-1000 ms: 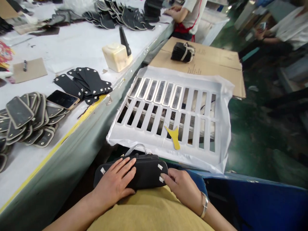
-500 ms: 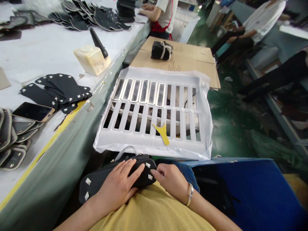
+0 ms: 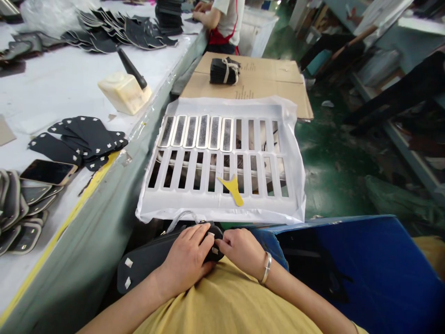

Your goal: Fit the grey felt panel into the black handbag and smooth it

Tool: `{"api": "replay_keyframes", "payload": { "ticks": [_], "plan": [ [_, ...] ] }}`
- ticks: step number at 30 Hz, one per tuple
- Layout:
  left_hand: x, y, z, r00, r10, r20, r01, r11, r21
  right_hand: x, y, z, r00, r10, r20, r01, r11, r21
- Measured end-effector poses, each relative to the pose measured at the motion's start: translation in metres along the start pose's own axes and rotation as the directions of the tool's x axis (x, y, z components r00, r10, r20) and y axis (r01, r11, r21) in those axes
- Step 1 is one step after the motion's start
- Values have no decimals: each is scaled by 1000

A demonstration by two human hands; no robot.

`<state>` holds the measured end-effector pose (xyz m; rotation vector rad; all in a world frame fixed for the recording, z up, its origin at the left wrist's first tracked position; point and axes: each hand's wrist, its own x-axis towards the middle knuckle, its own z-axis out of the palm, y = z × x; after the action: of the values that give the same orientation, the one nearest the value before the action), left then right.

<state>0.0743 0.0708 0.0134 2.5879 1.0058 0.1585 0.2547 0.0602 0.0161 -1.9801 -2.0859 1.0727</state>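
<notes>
A flat black leather piece (image 3: 153, 262) with small white tabs at its corners lies across my lap. My left hand (image 3: 186, 260) presses down on its right half, fingers spread over it. My right hand (image 3: 241, 250), with a silver bracelet on the wrist, pinches a white tab at the piece's right end. Just beyond my hands stands a white slotted tray (image 3: 222, 204), with several grey strips (image 3: 196, 131) in its far-left slots and a yellow scraper (image 3: 232, 190) lying on its near row.
To the left runs a long worktable (image 3: 69, 88) with fanned black pieces (image 3: 81, 139), a phone (image 3: 47, 171), grey padded parts (image 3: 17, 208) and a cream glue pot with a brush (image 3: 123, 90). Cardboard (image 3: 271, 79) bears a tied black bundle (image 3: 222, 70). Another person (image 3: 222, 21) works at the table's far end. A blue bin (image 3: 365, 269) sits at my right.
My right hand has slid left along the black piece to its end tab, and my left hand has closed in beside it. The view has shifted slightly right.
</notes>
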Motion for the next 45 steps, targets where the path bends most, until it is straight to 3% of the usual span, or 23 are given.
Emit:
{"api": "replay_keyframes", "payload": {
  "ticks": [4,7,9,13,18,22,28,34,38,45],
  "plan": [
    [-2,0,1,1000,23,-10,-23,1000,-5,3,10,2,992,59,114,-82,974,211],
    [-5,-2,3,997,65,-31,-65,998,12,1,26,9,953,118,278,-233,875,426],
    [-5,-1,3,996,79,-31,-78,996,36,-2,37,15,937,72,340,-261,794,549],
    [-5,3,2,997,78,-5,-77,994,83,-11,53,28,957,13,291,-232,641,732],
    [-6,9,2,998,67,-12,-65,992,111,-19,52,40,980,44,193,-184,570,801],
    [-8,11,6,997,65,-47,-59,991,117,-24,43,45,994,-1,111,-87,621,779],
    [-11,9,12,993,57,-105,-51,997,62,-30,32,41,999,13,41,-38,696,717],
    [-16,3,17,980,48,-196,-56,998,-39,-30,15,32,994,108,12,-95,807,582],
    [-19,1,20,970,57,-235,-73,996,-59,-29,8,30,992,80,97,-124,764,634],
    [-18,-3,19,981,65,-182,-66,998,3,-25,10,25,994,102,31,-105,886,452]
  ]
}}
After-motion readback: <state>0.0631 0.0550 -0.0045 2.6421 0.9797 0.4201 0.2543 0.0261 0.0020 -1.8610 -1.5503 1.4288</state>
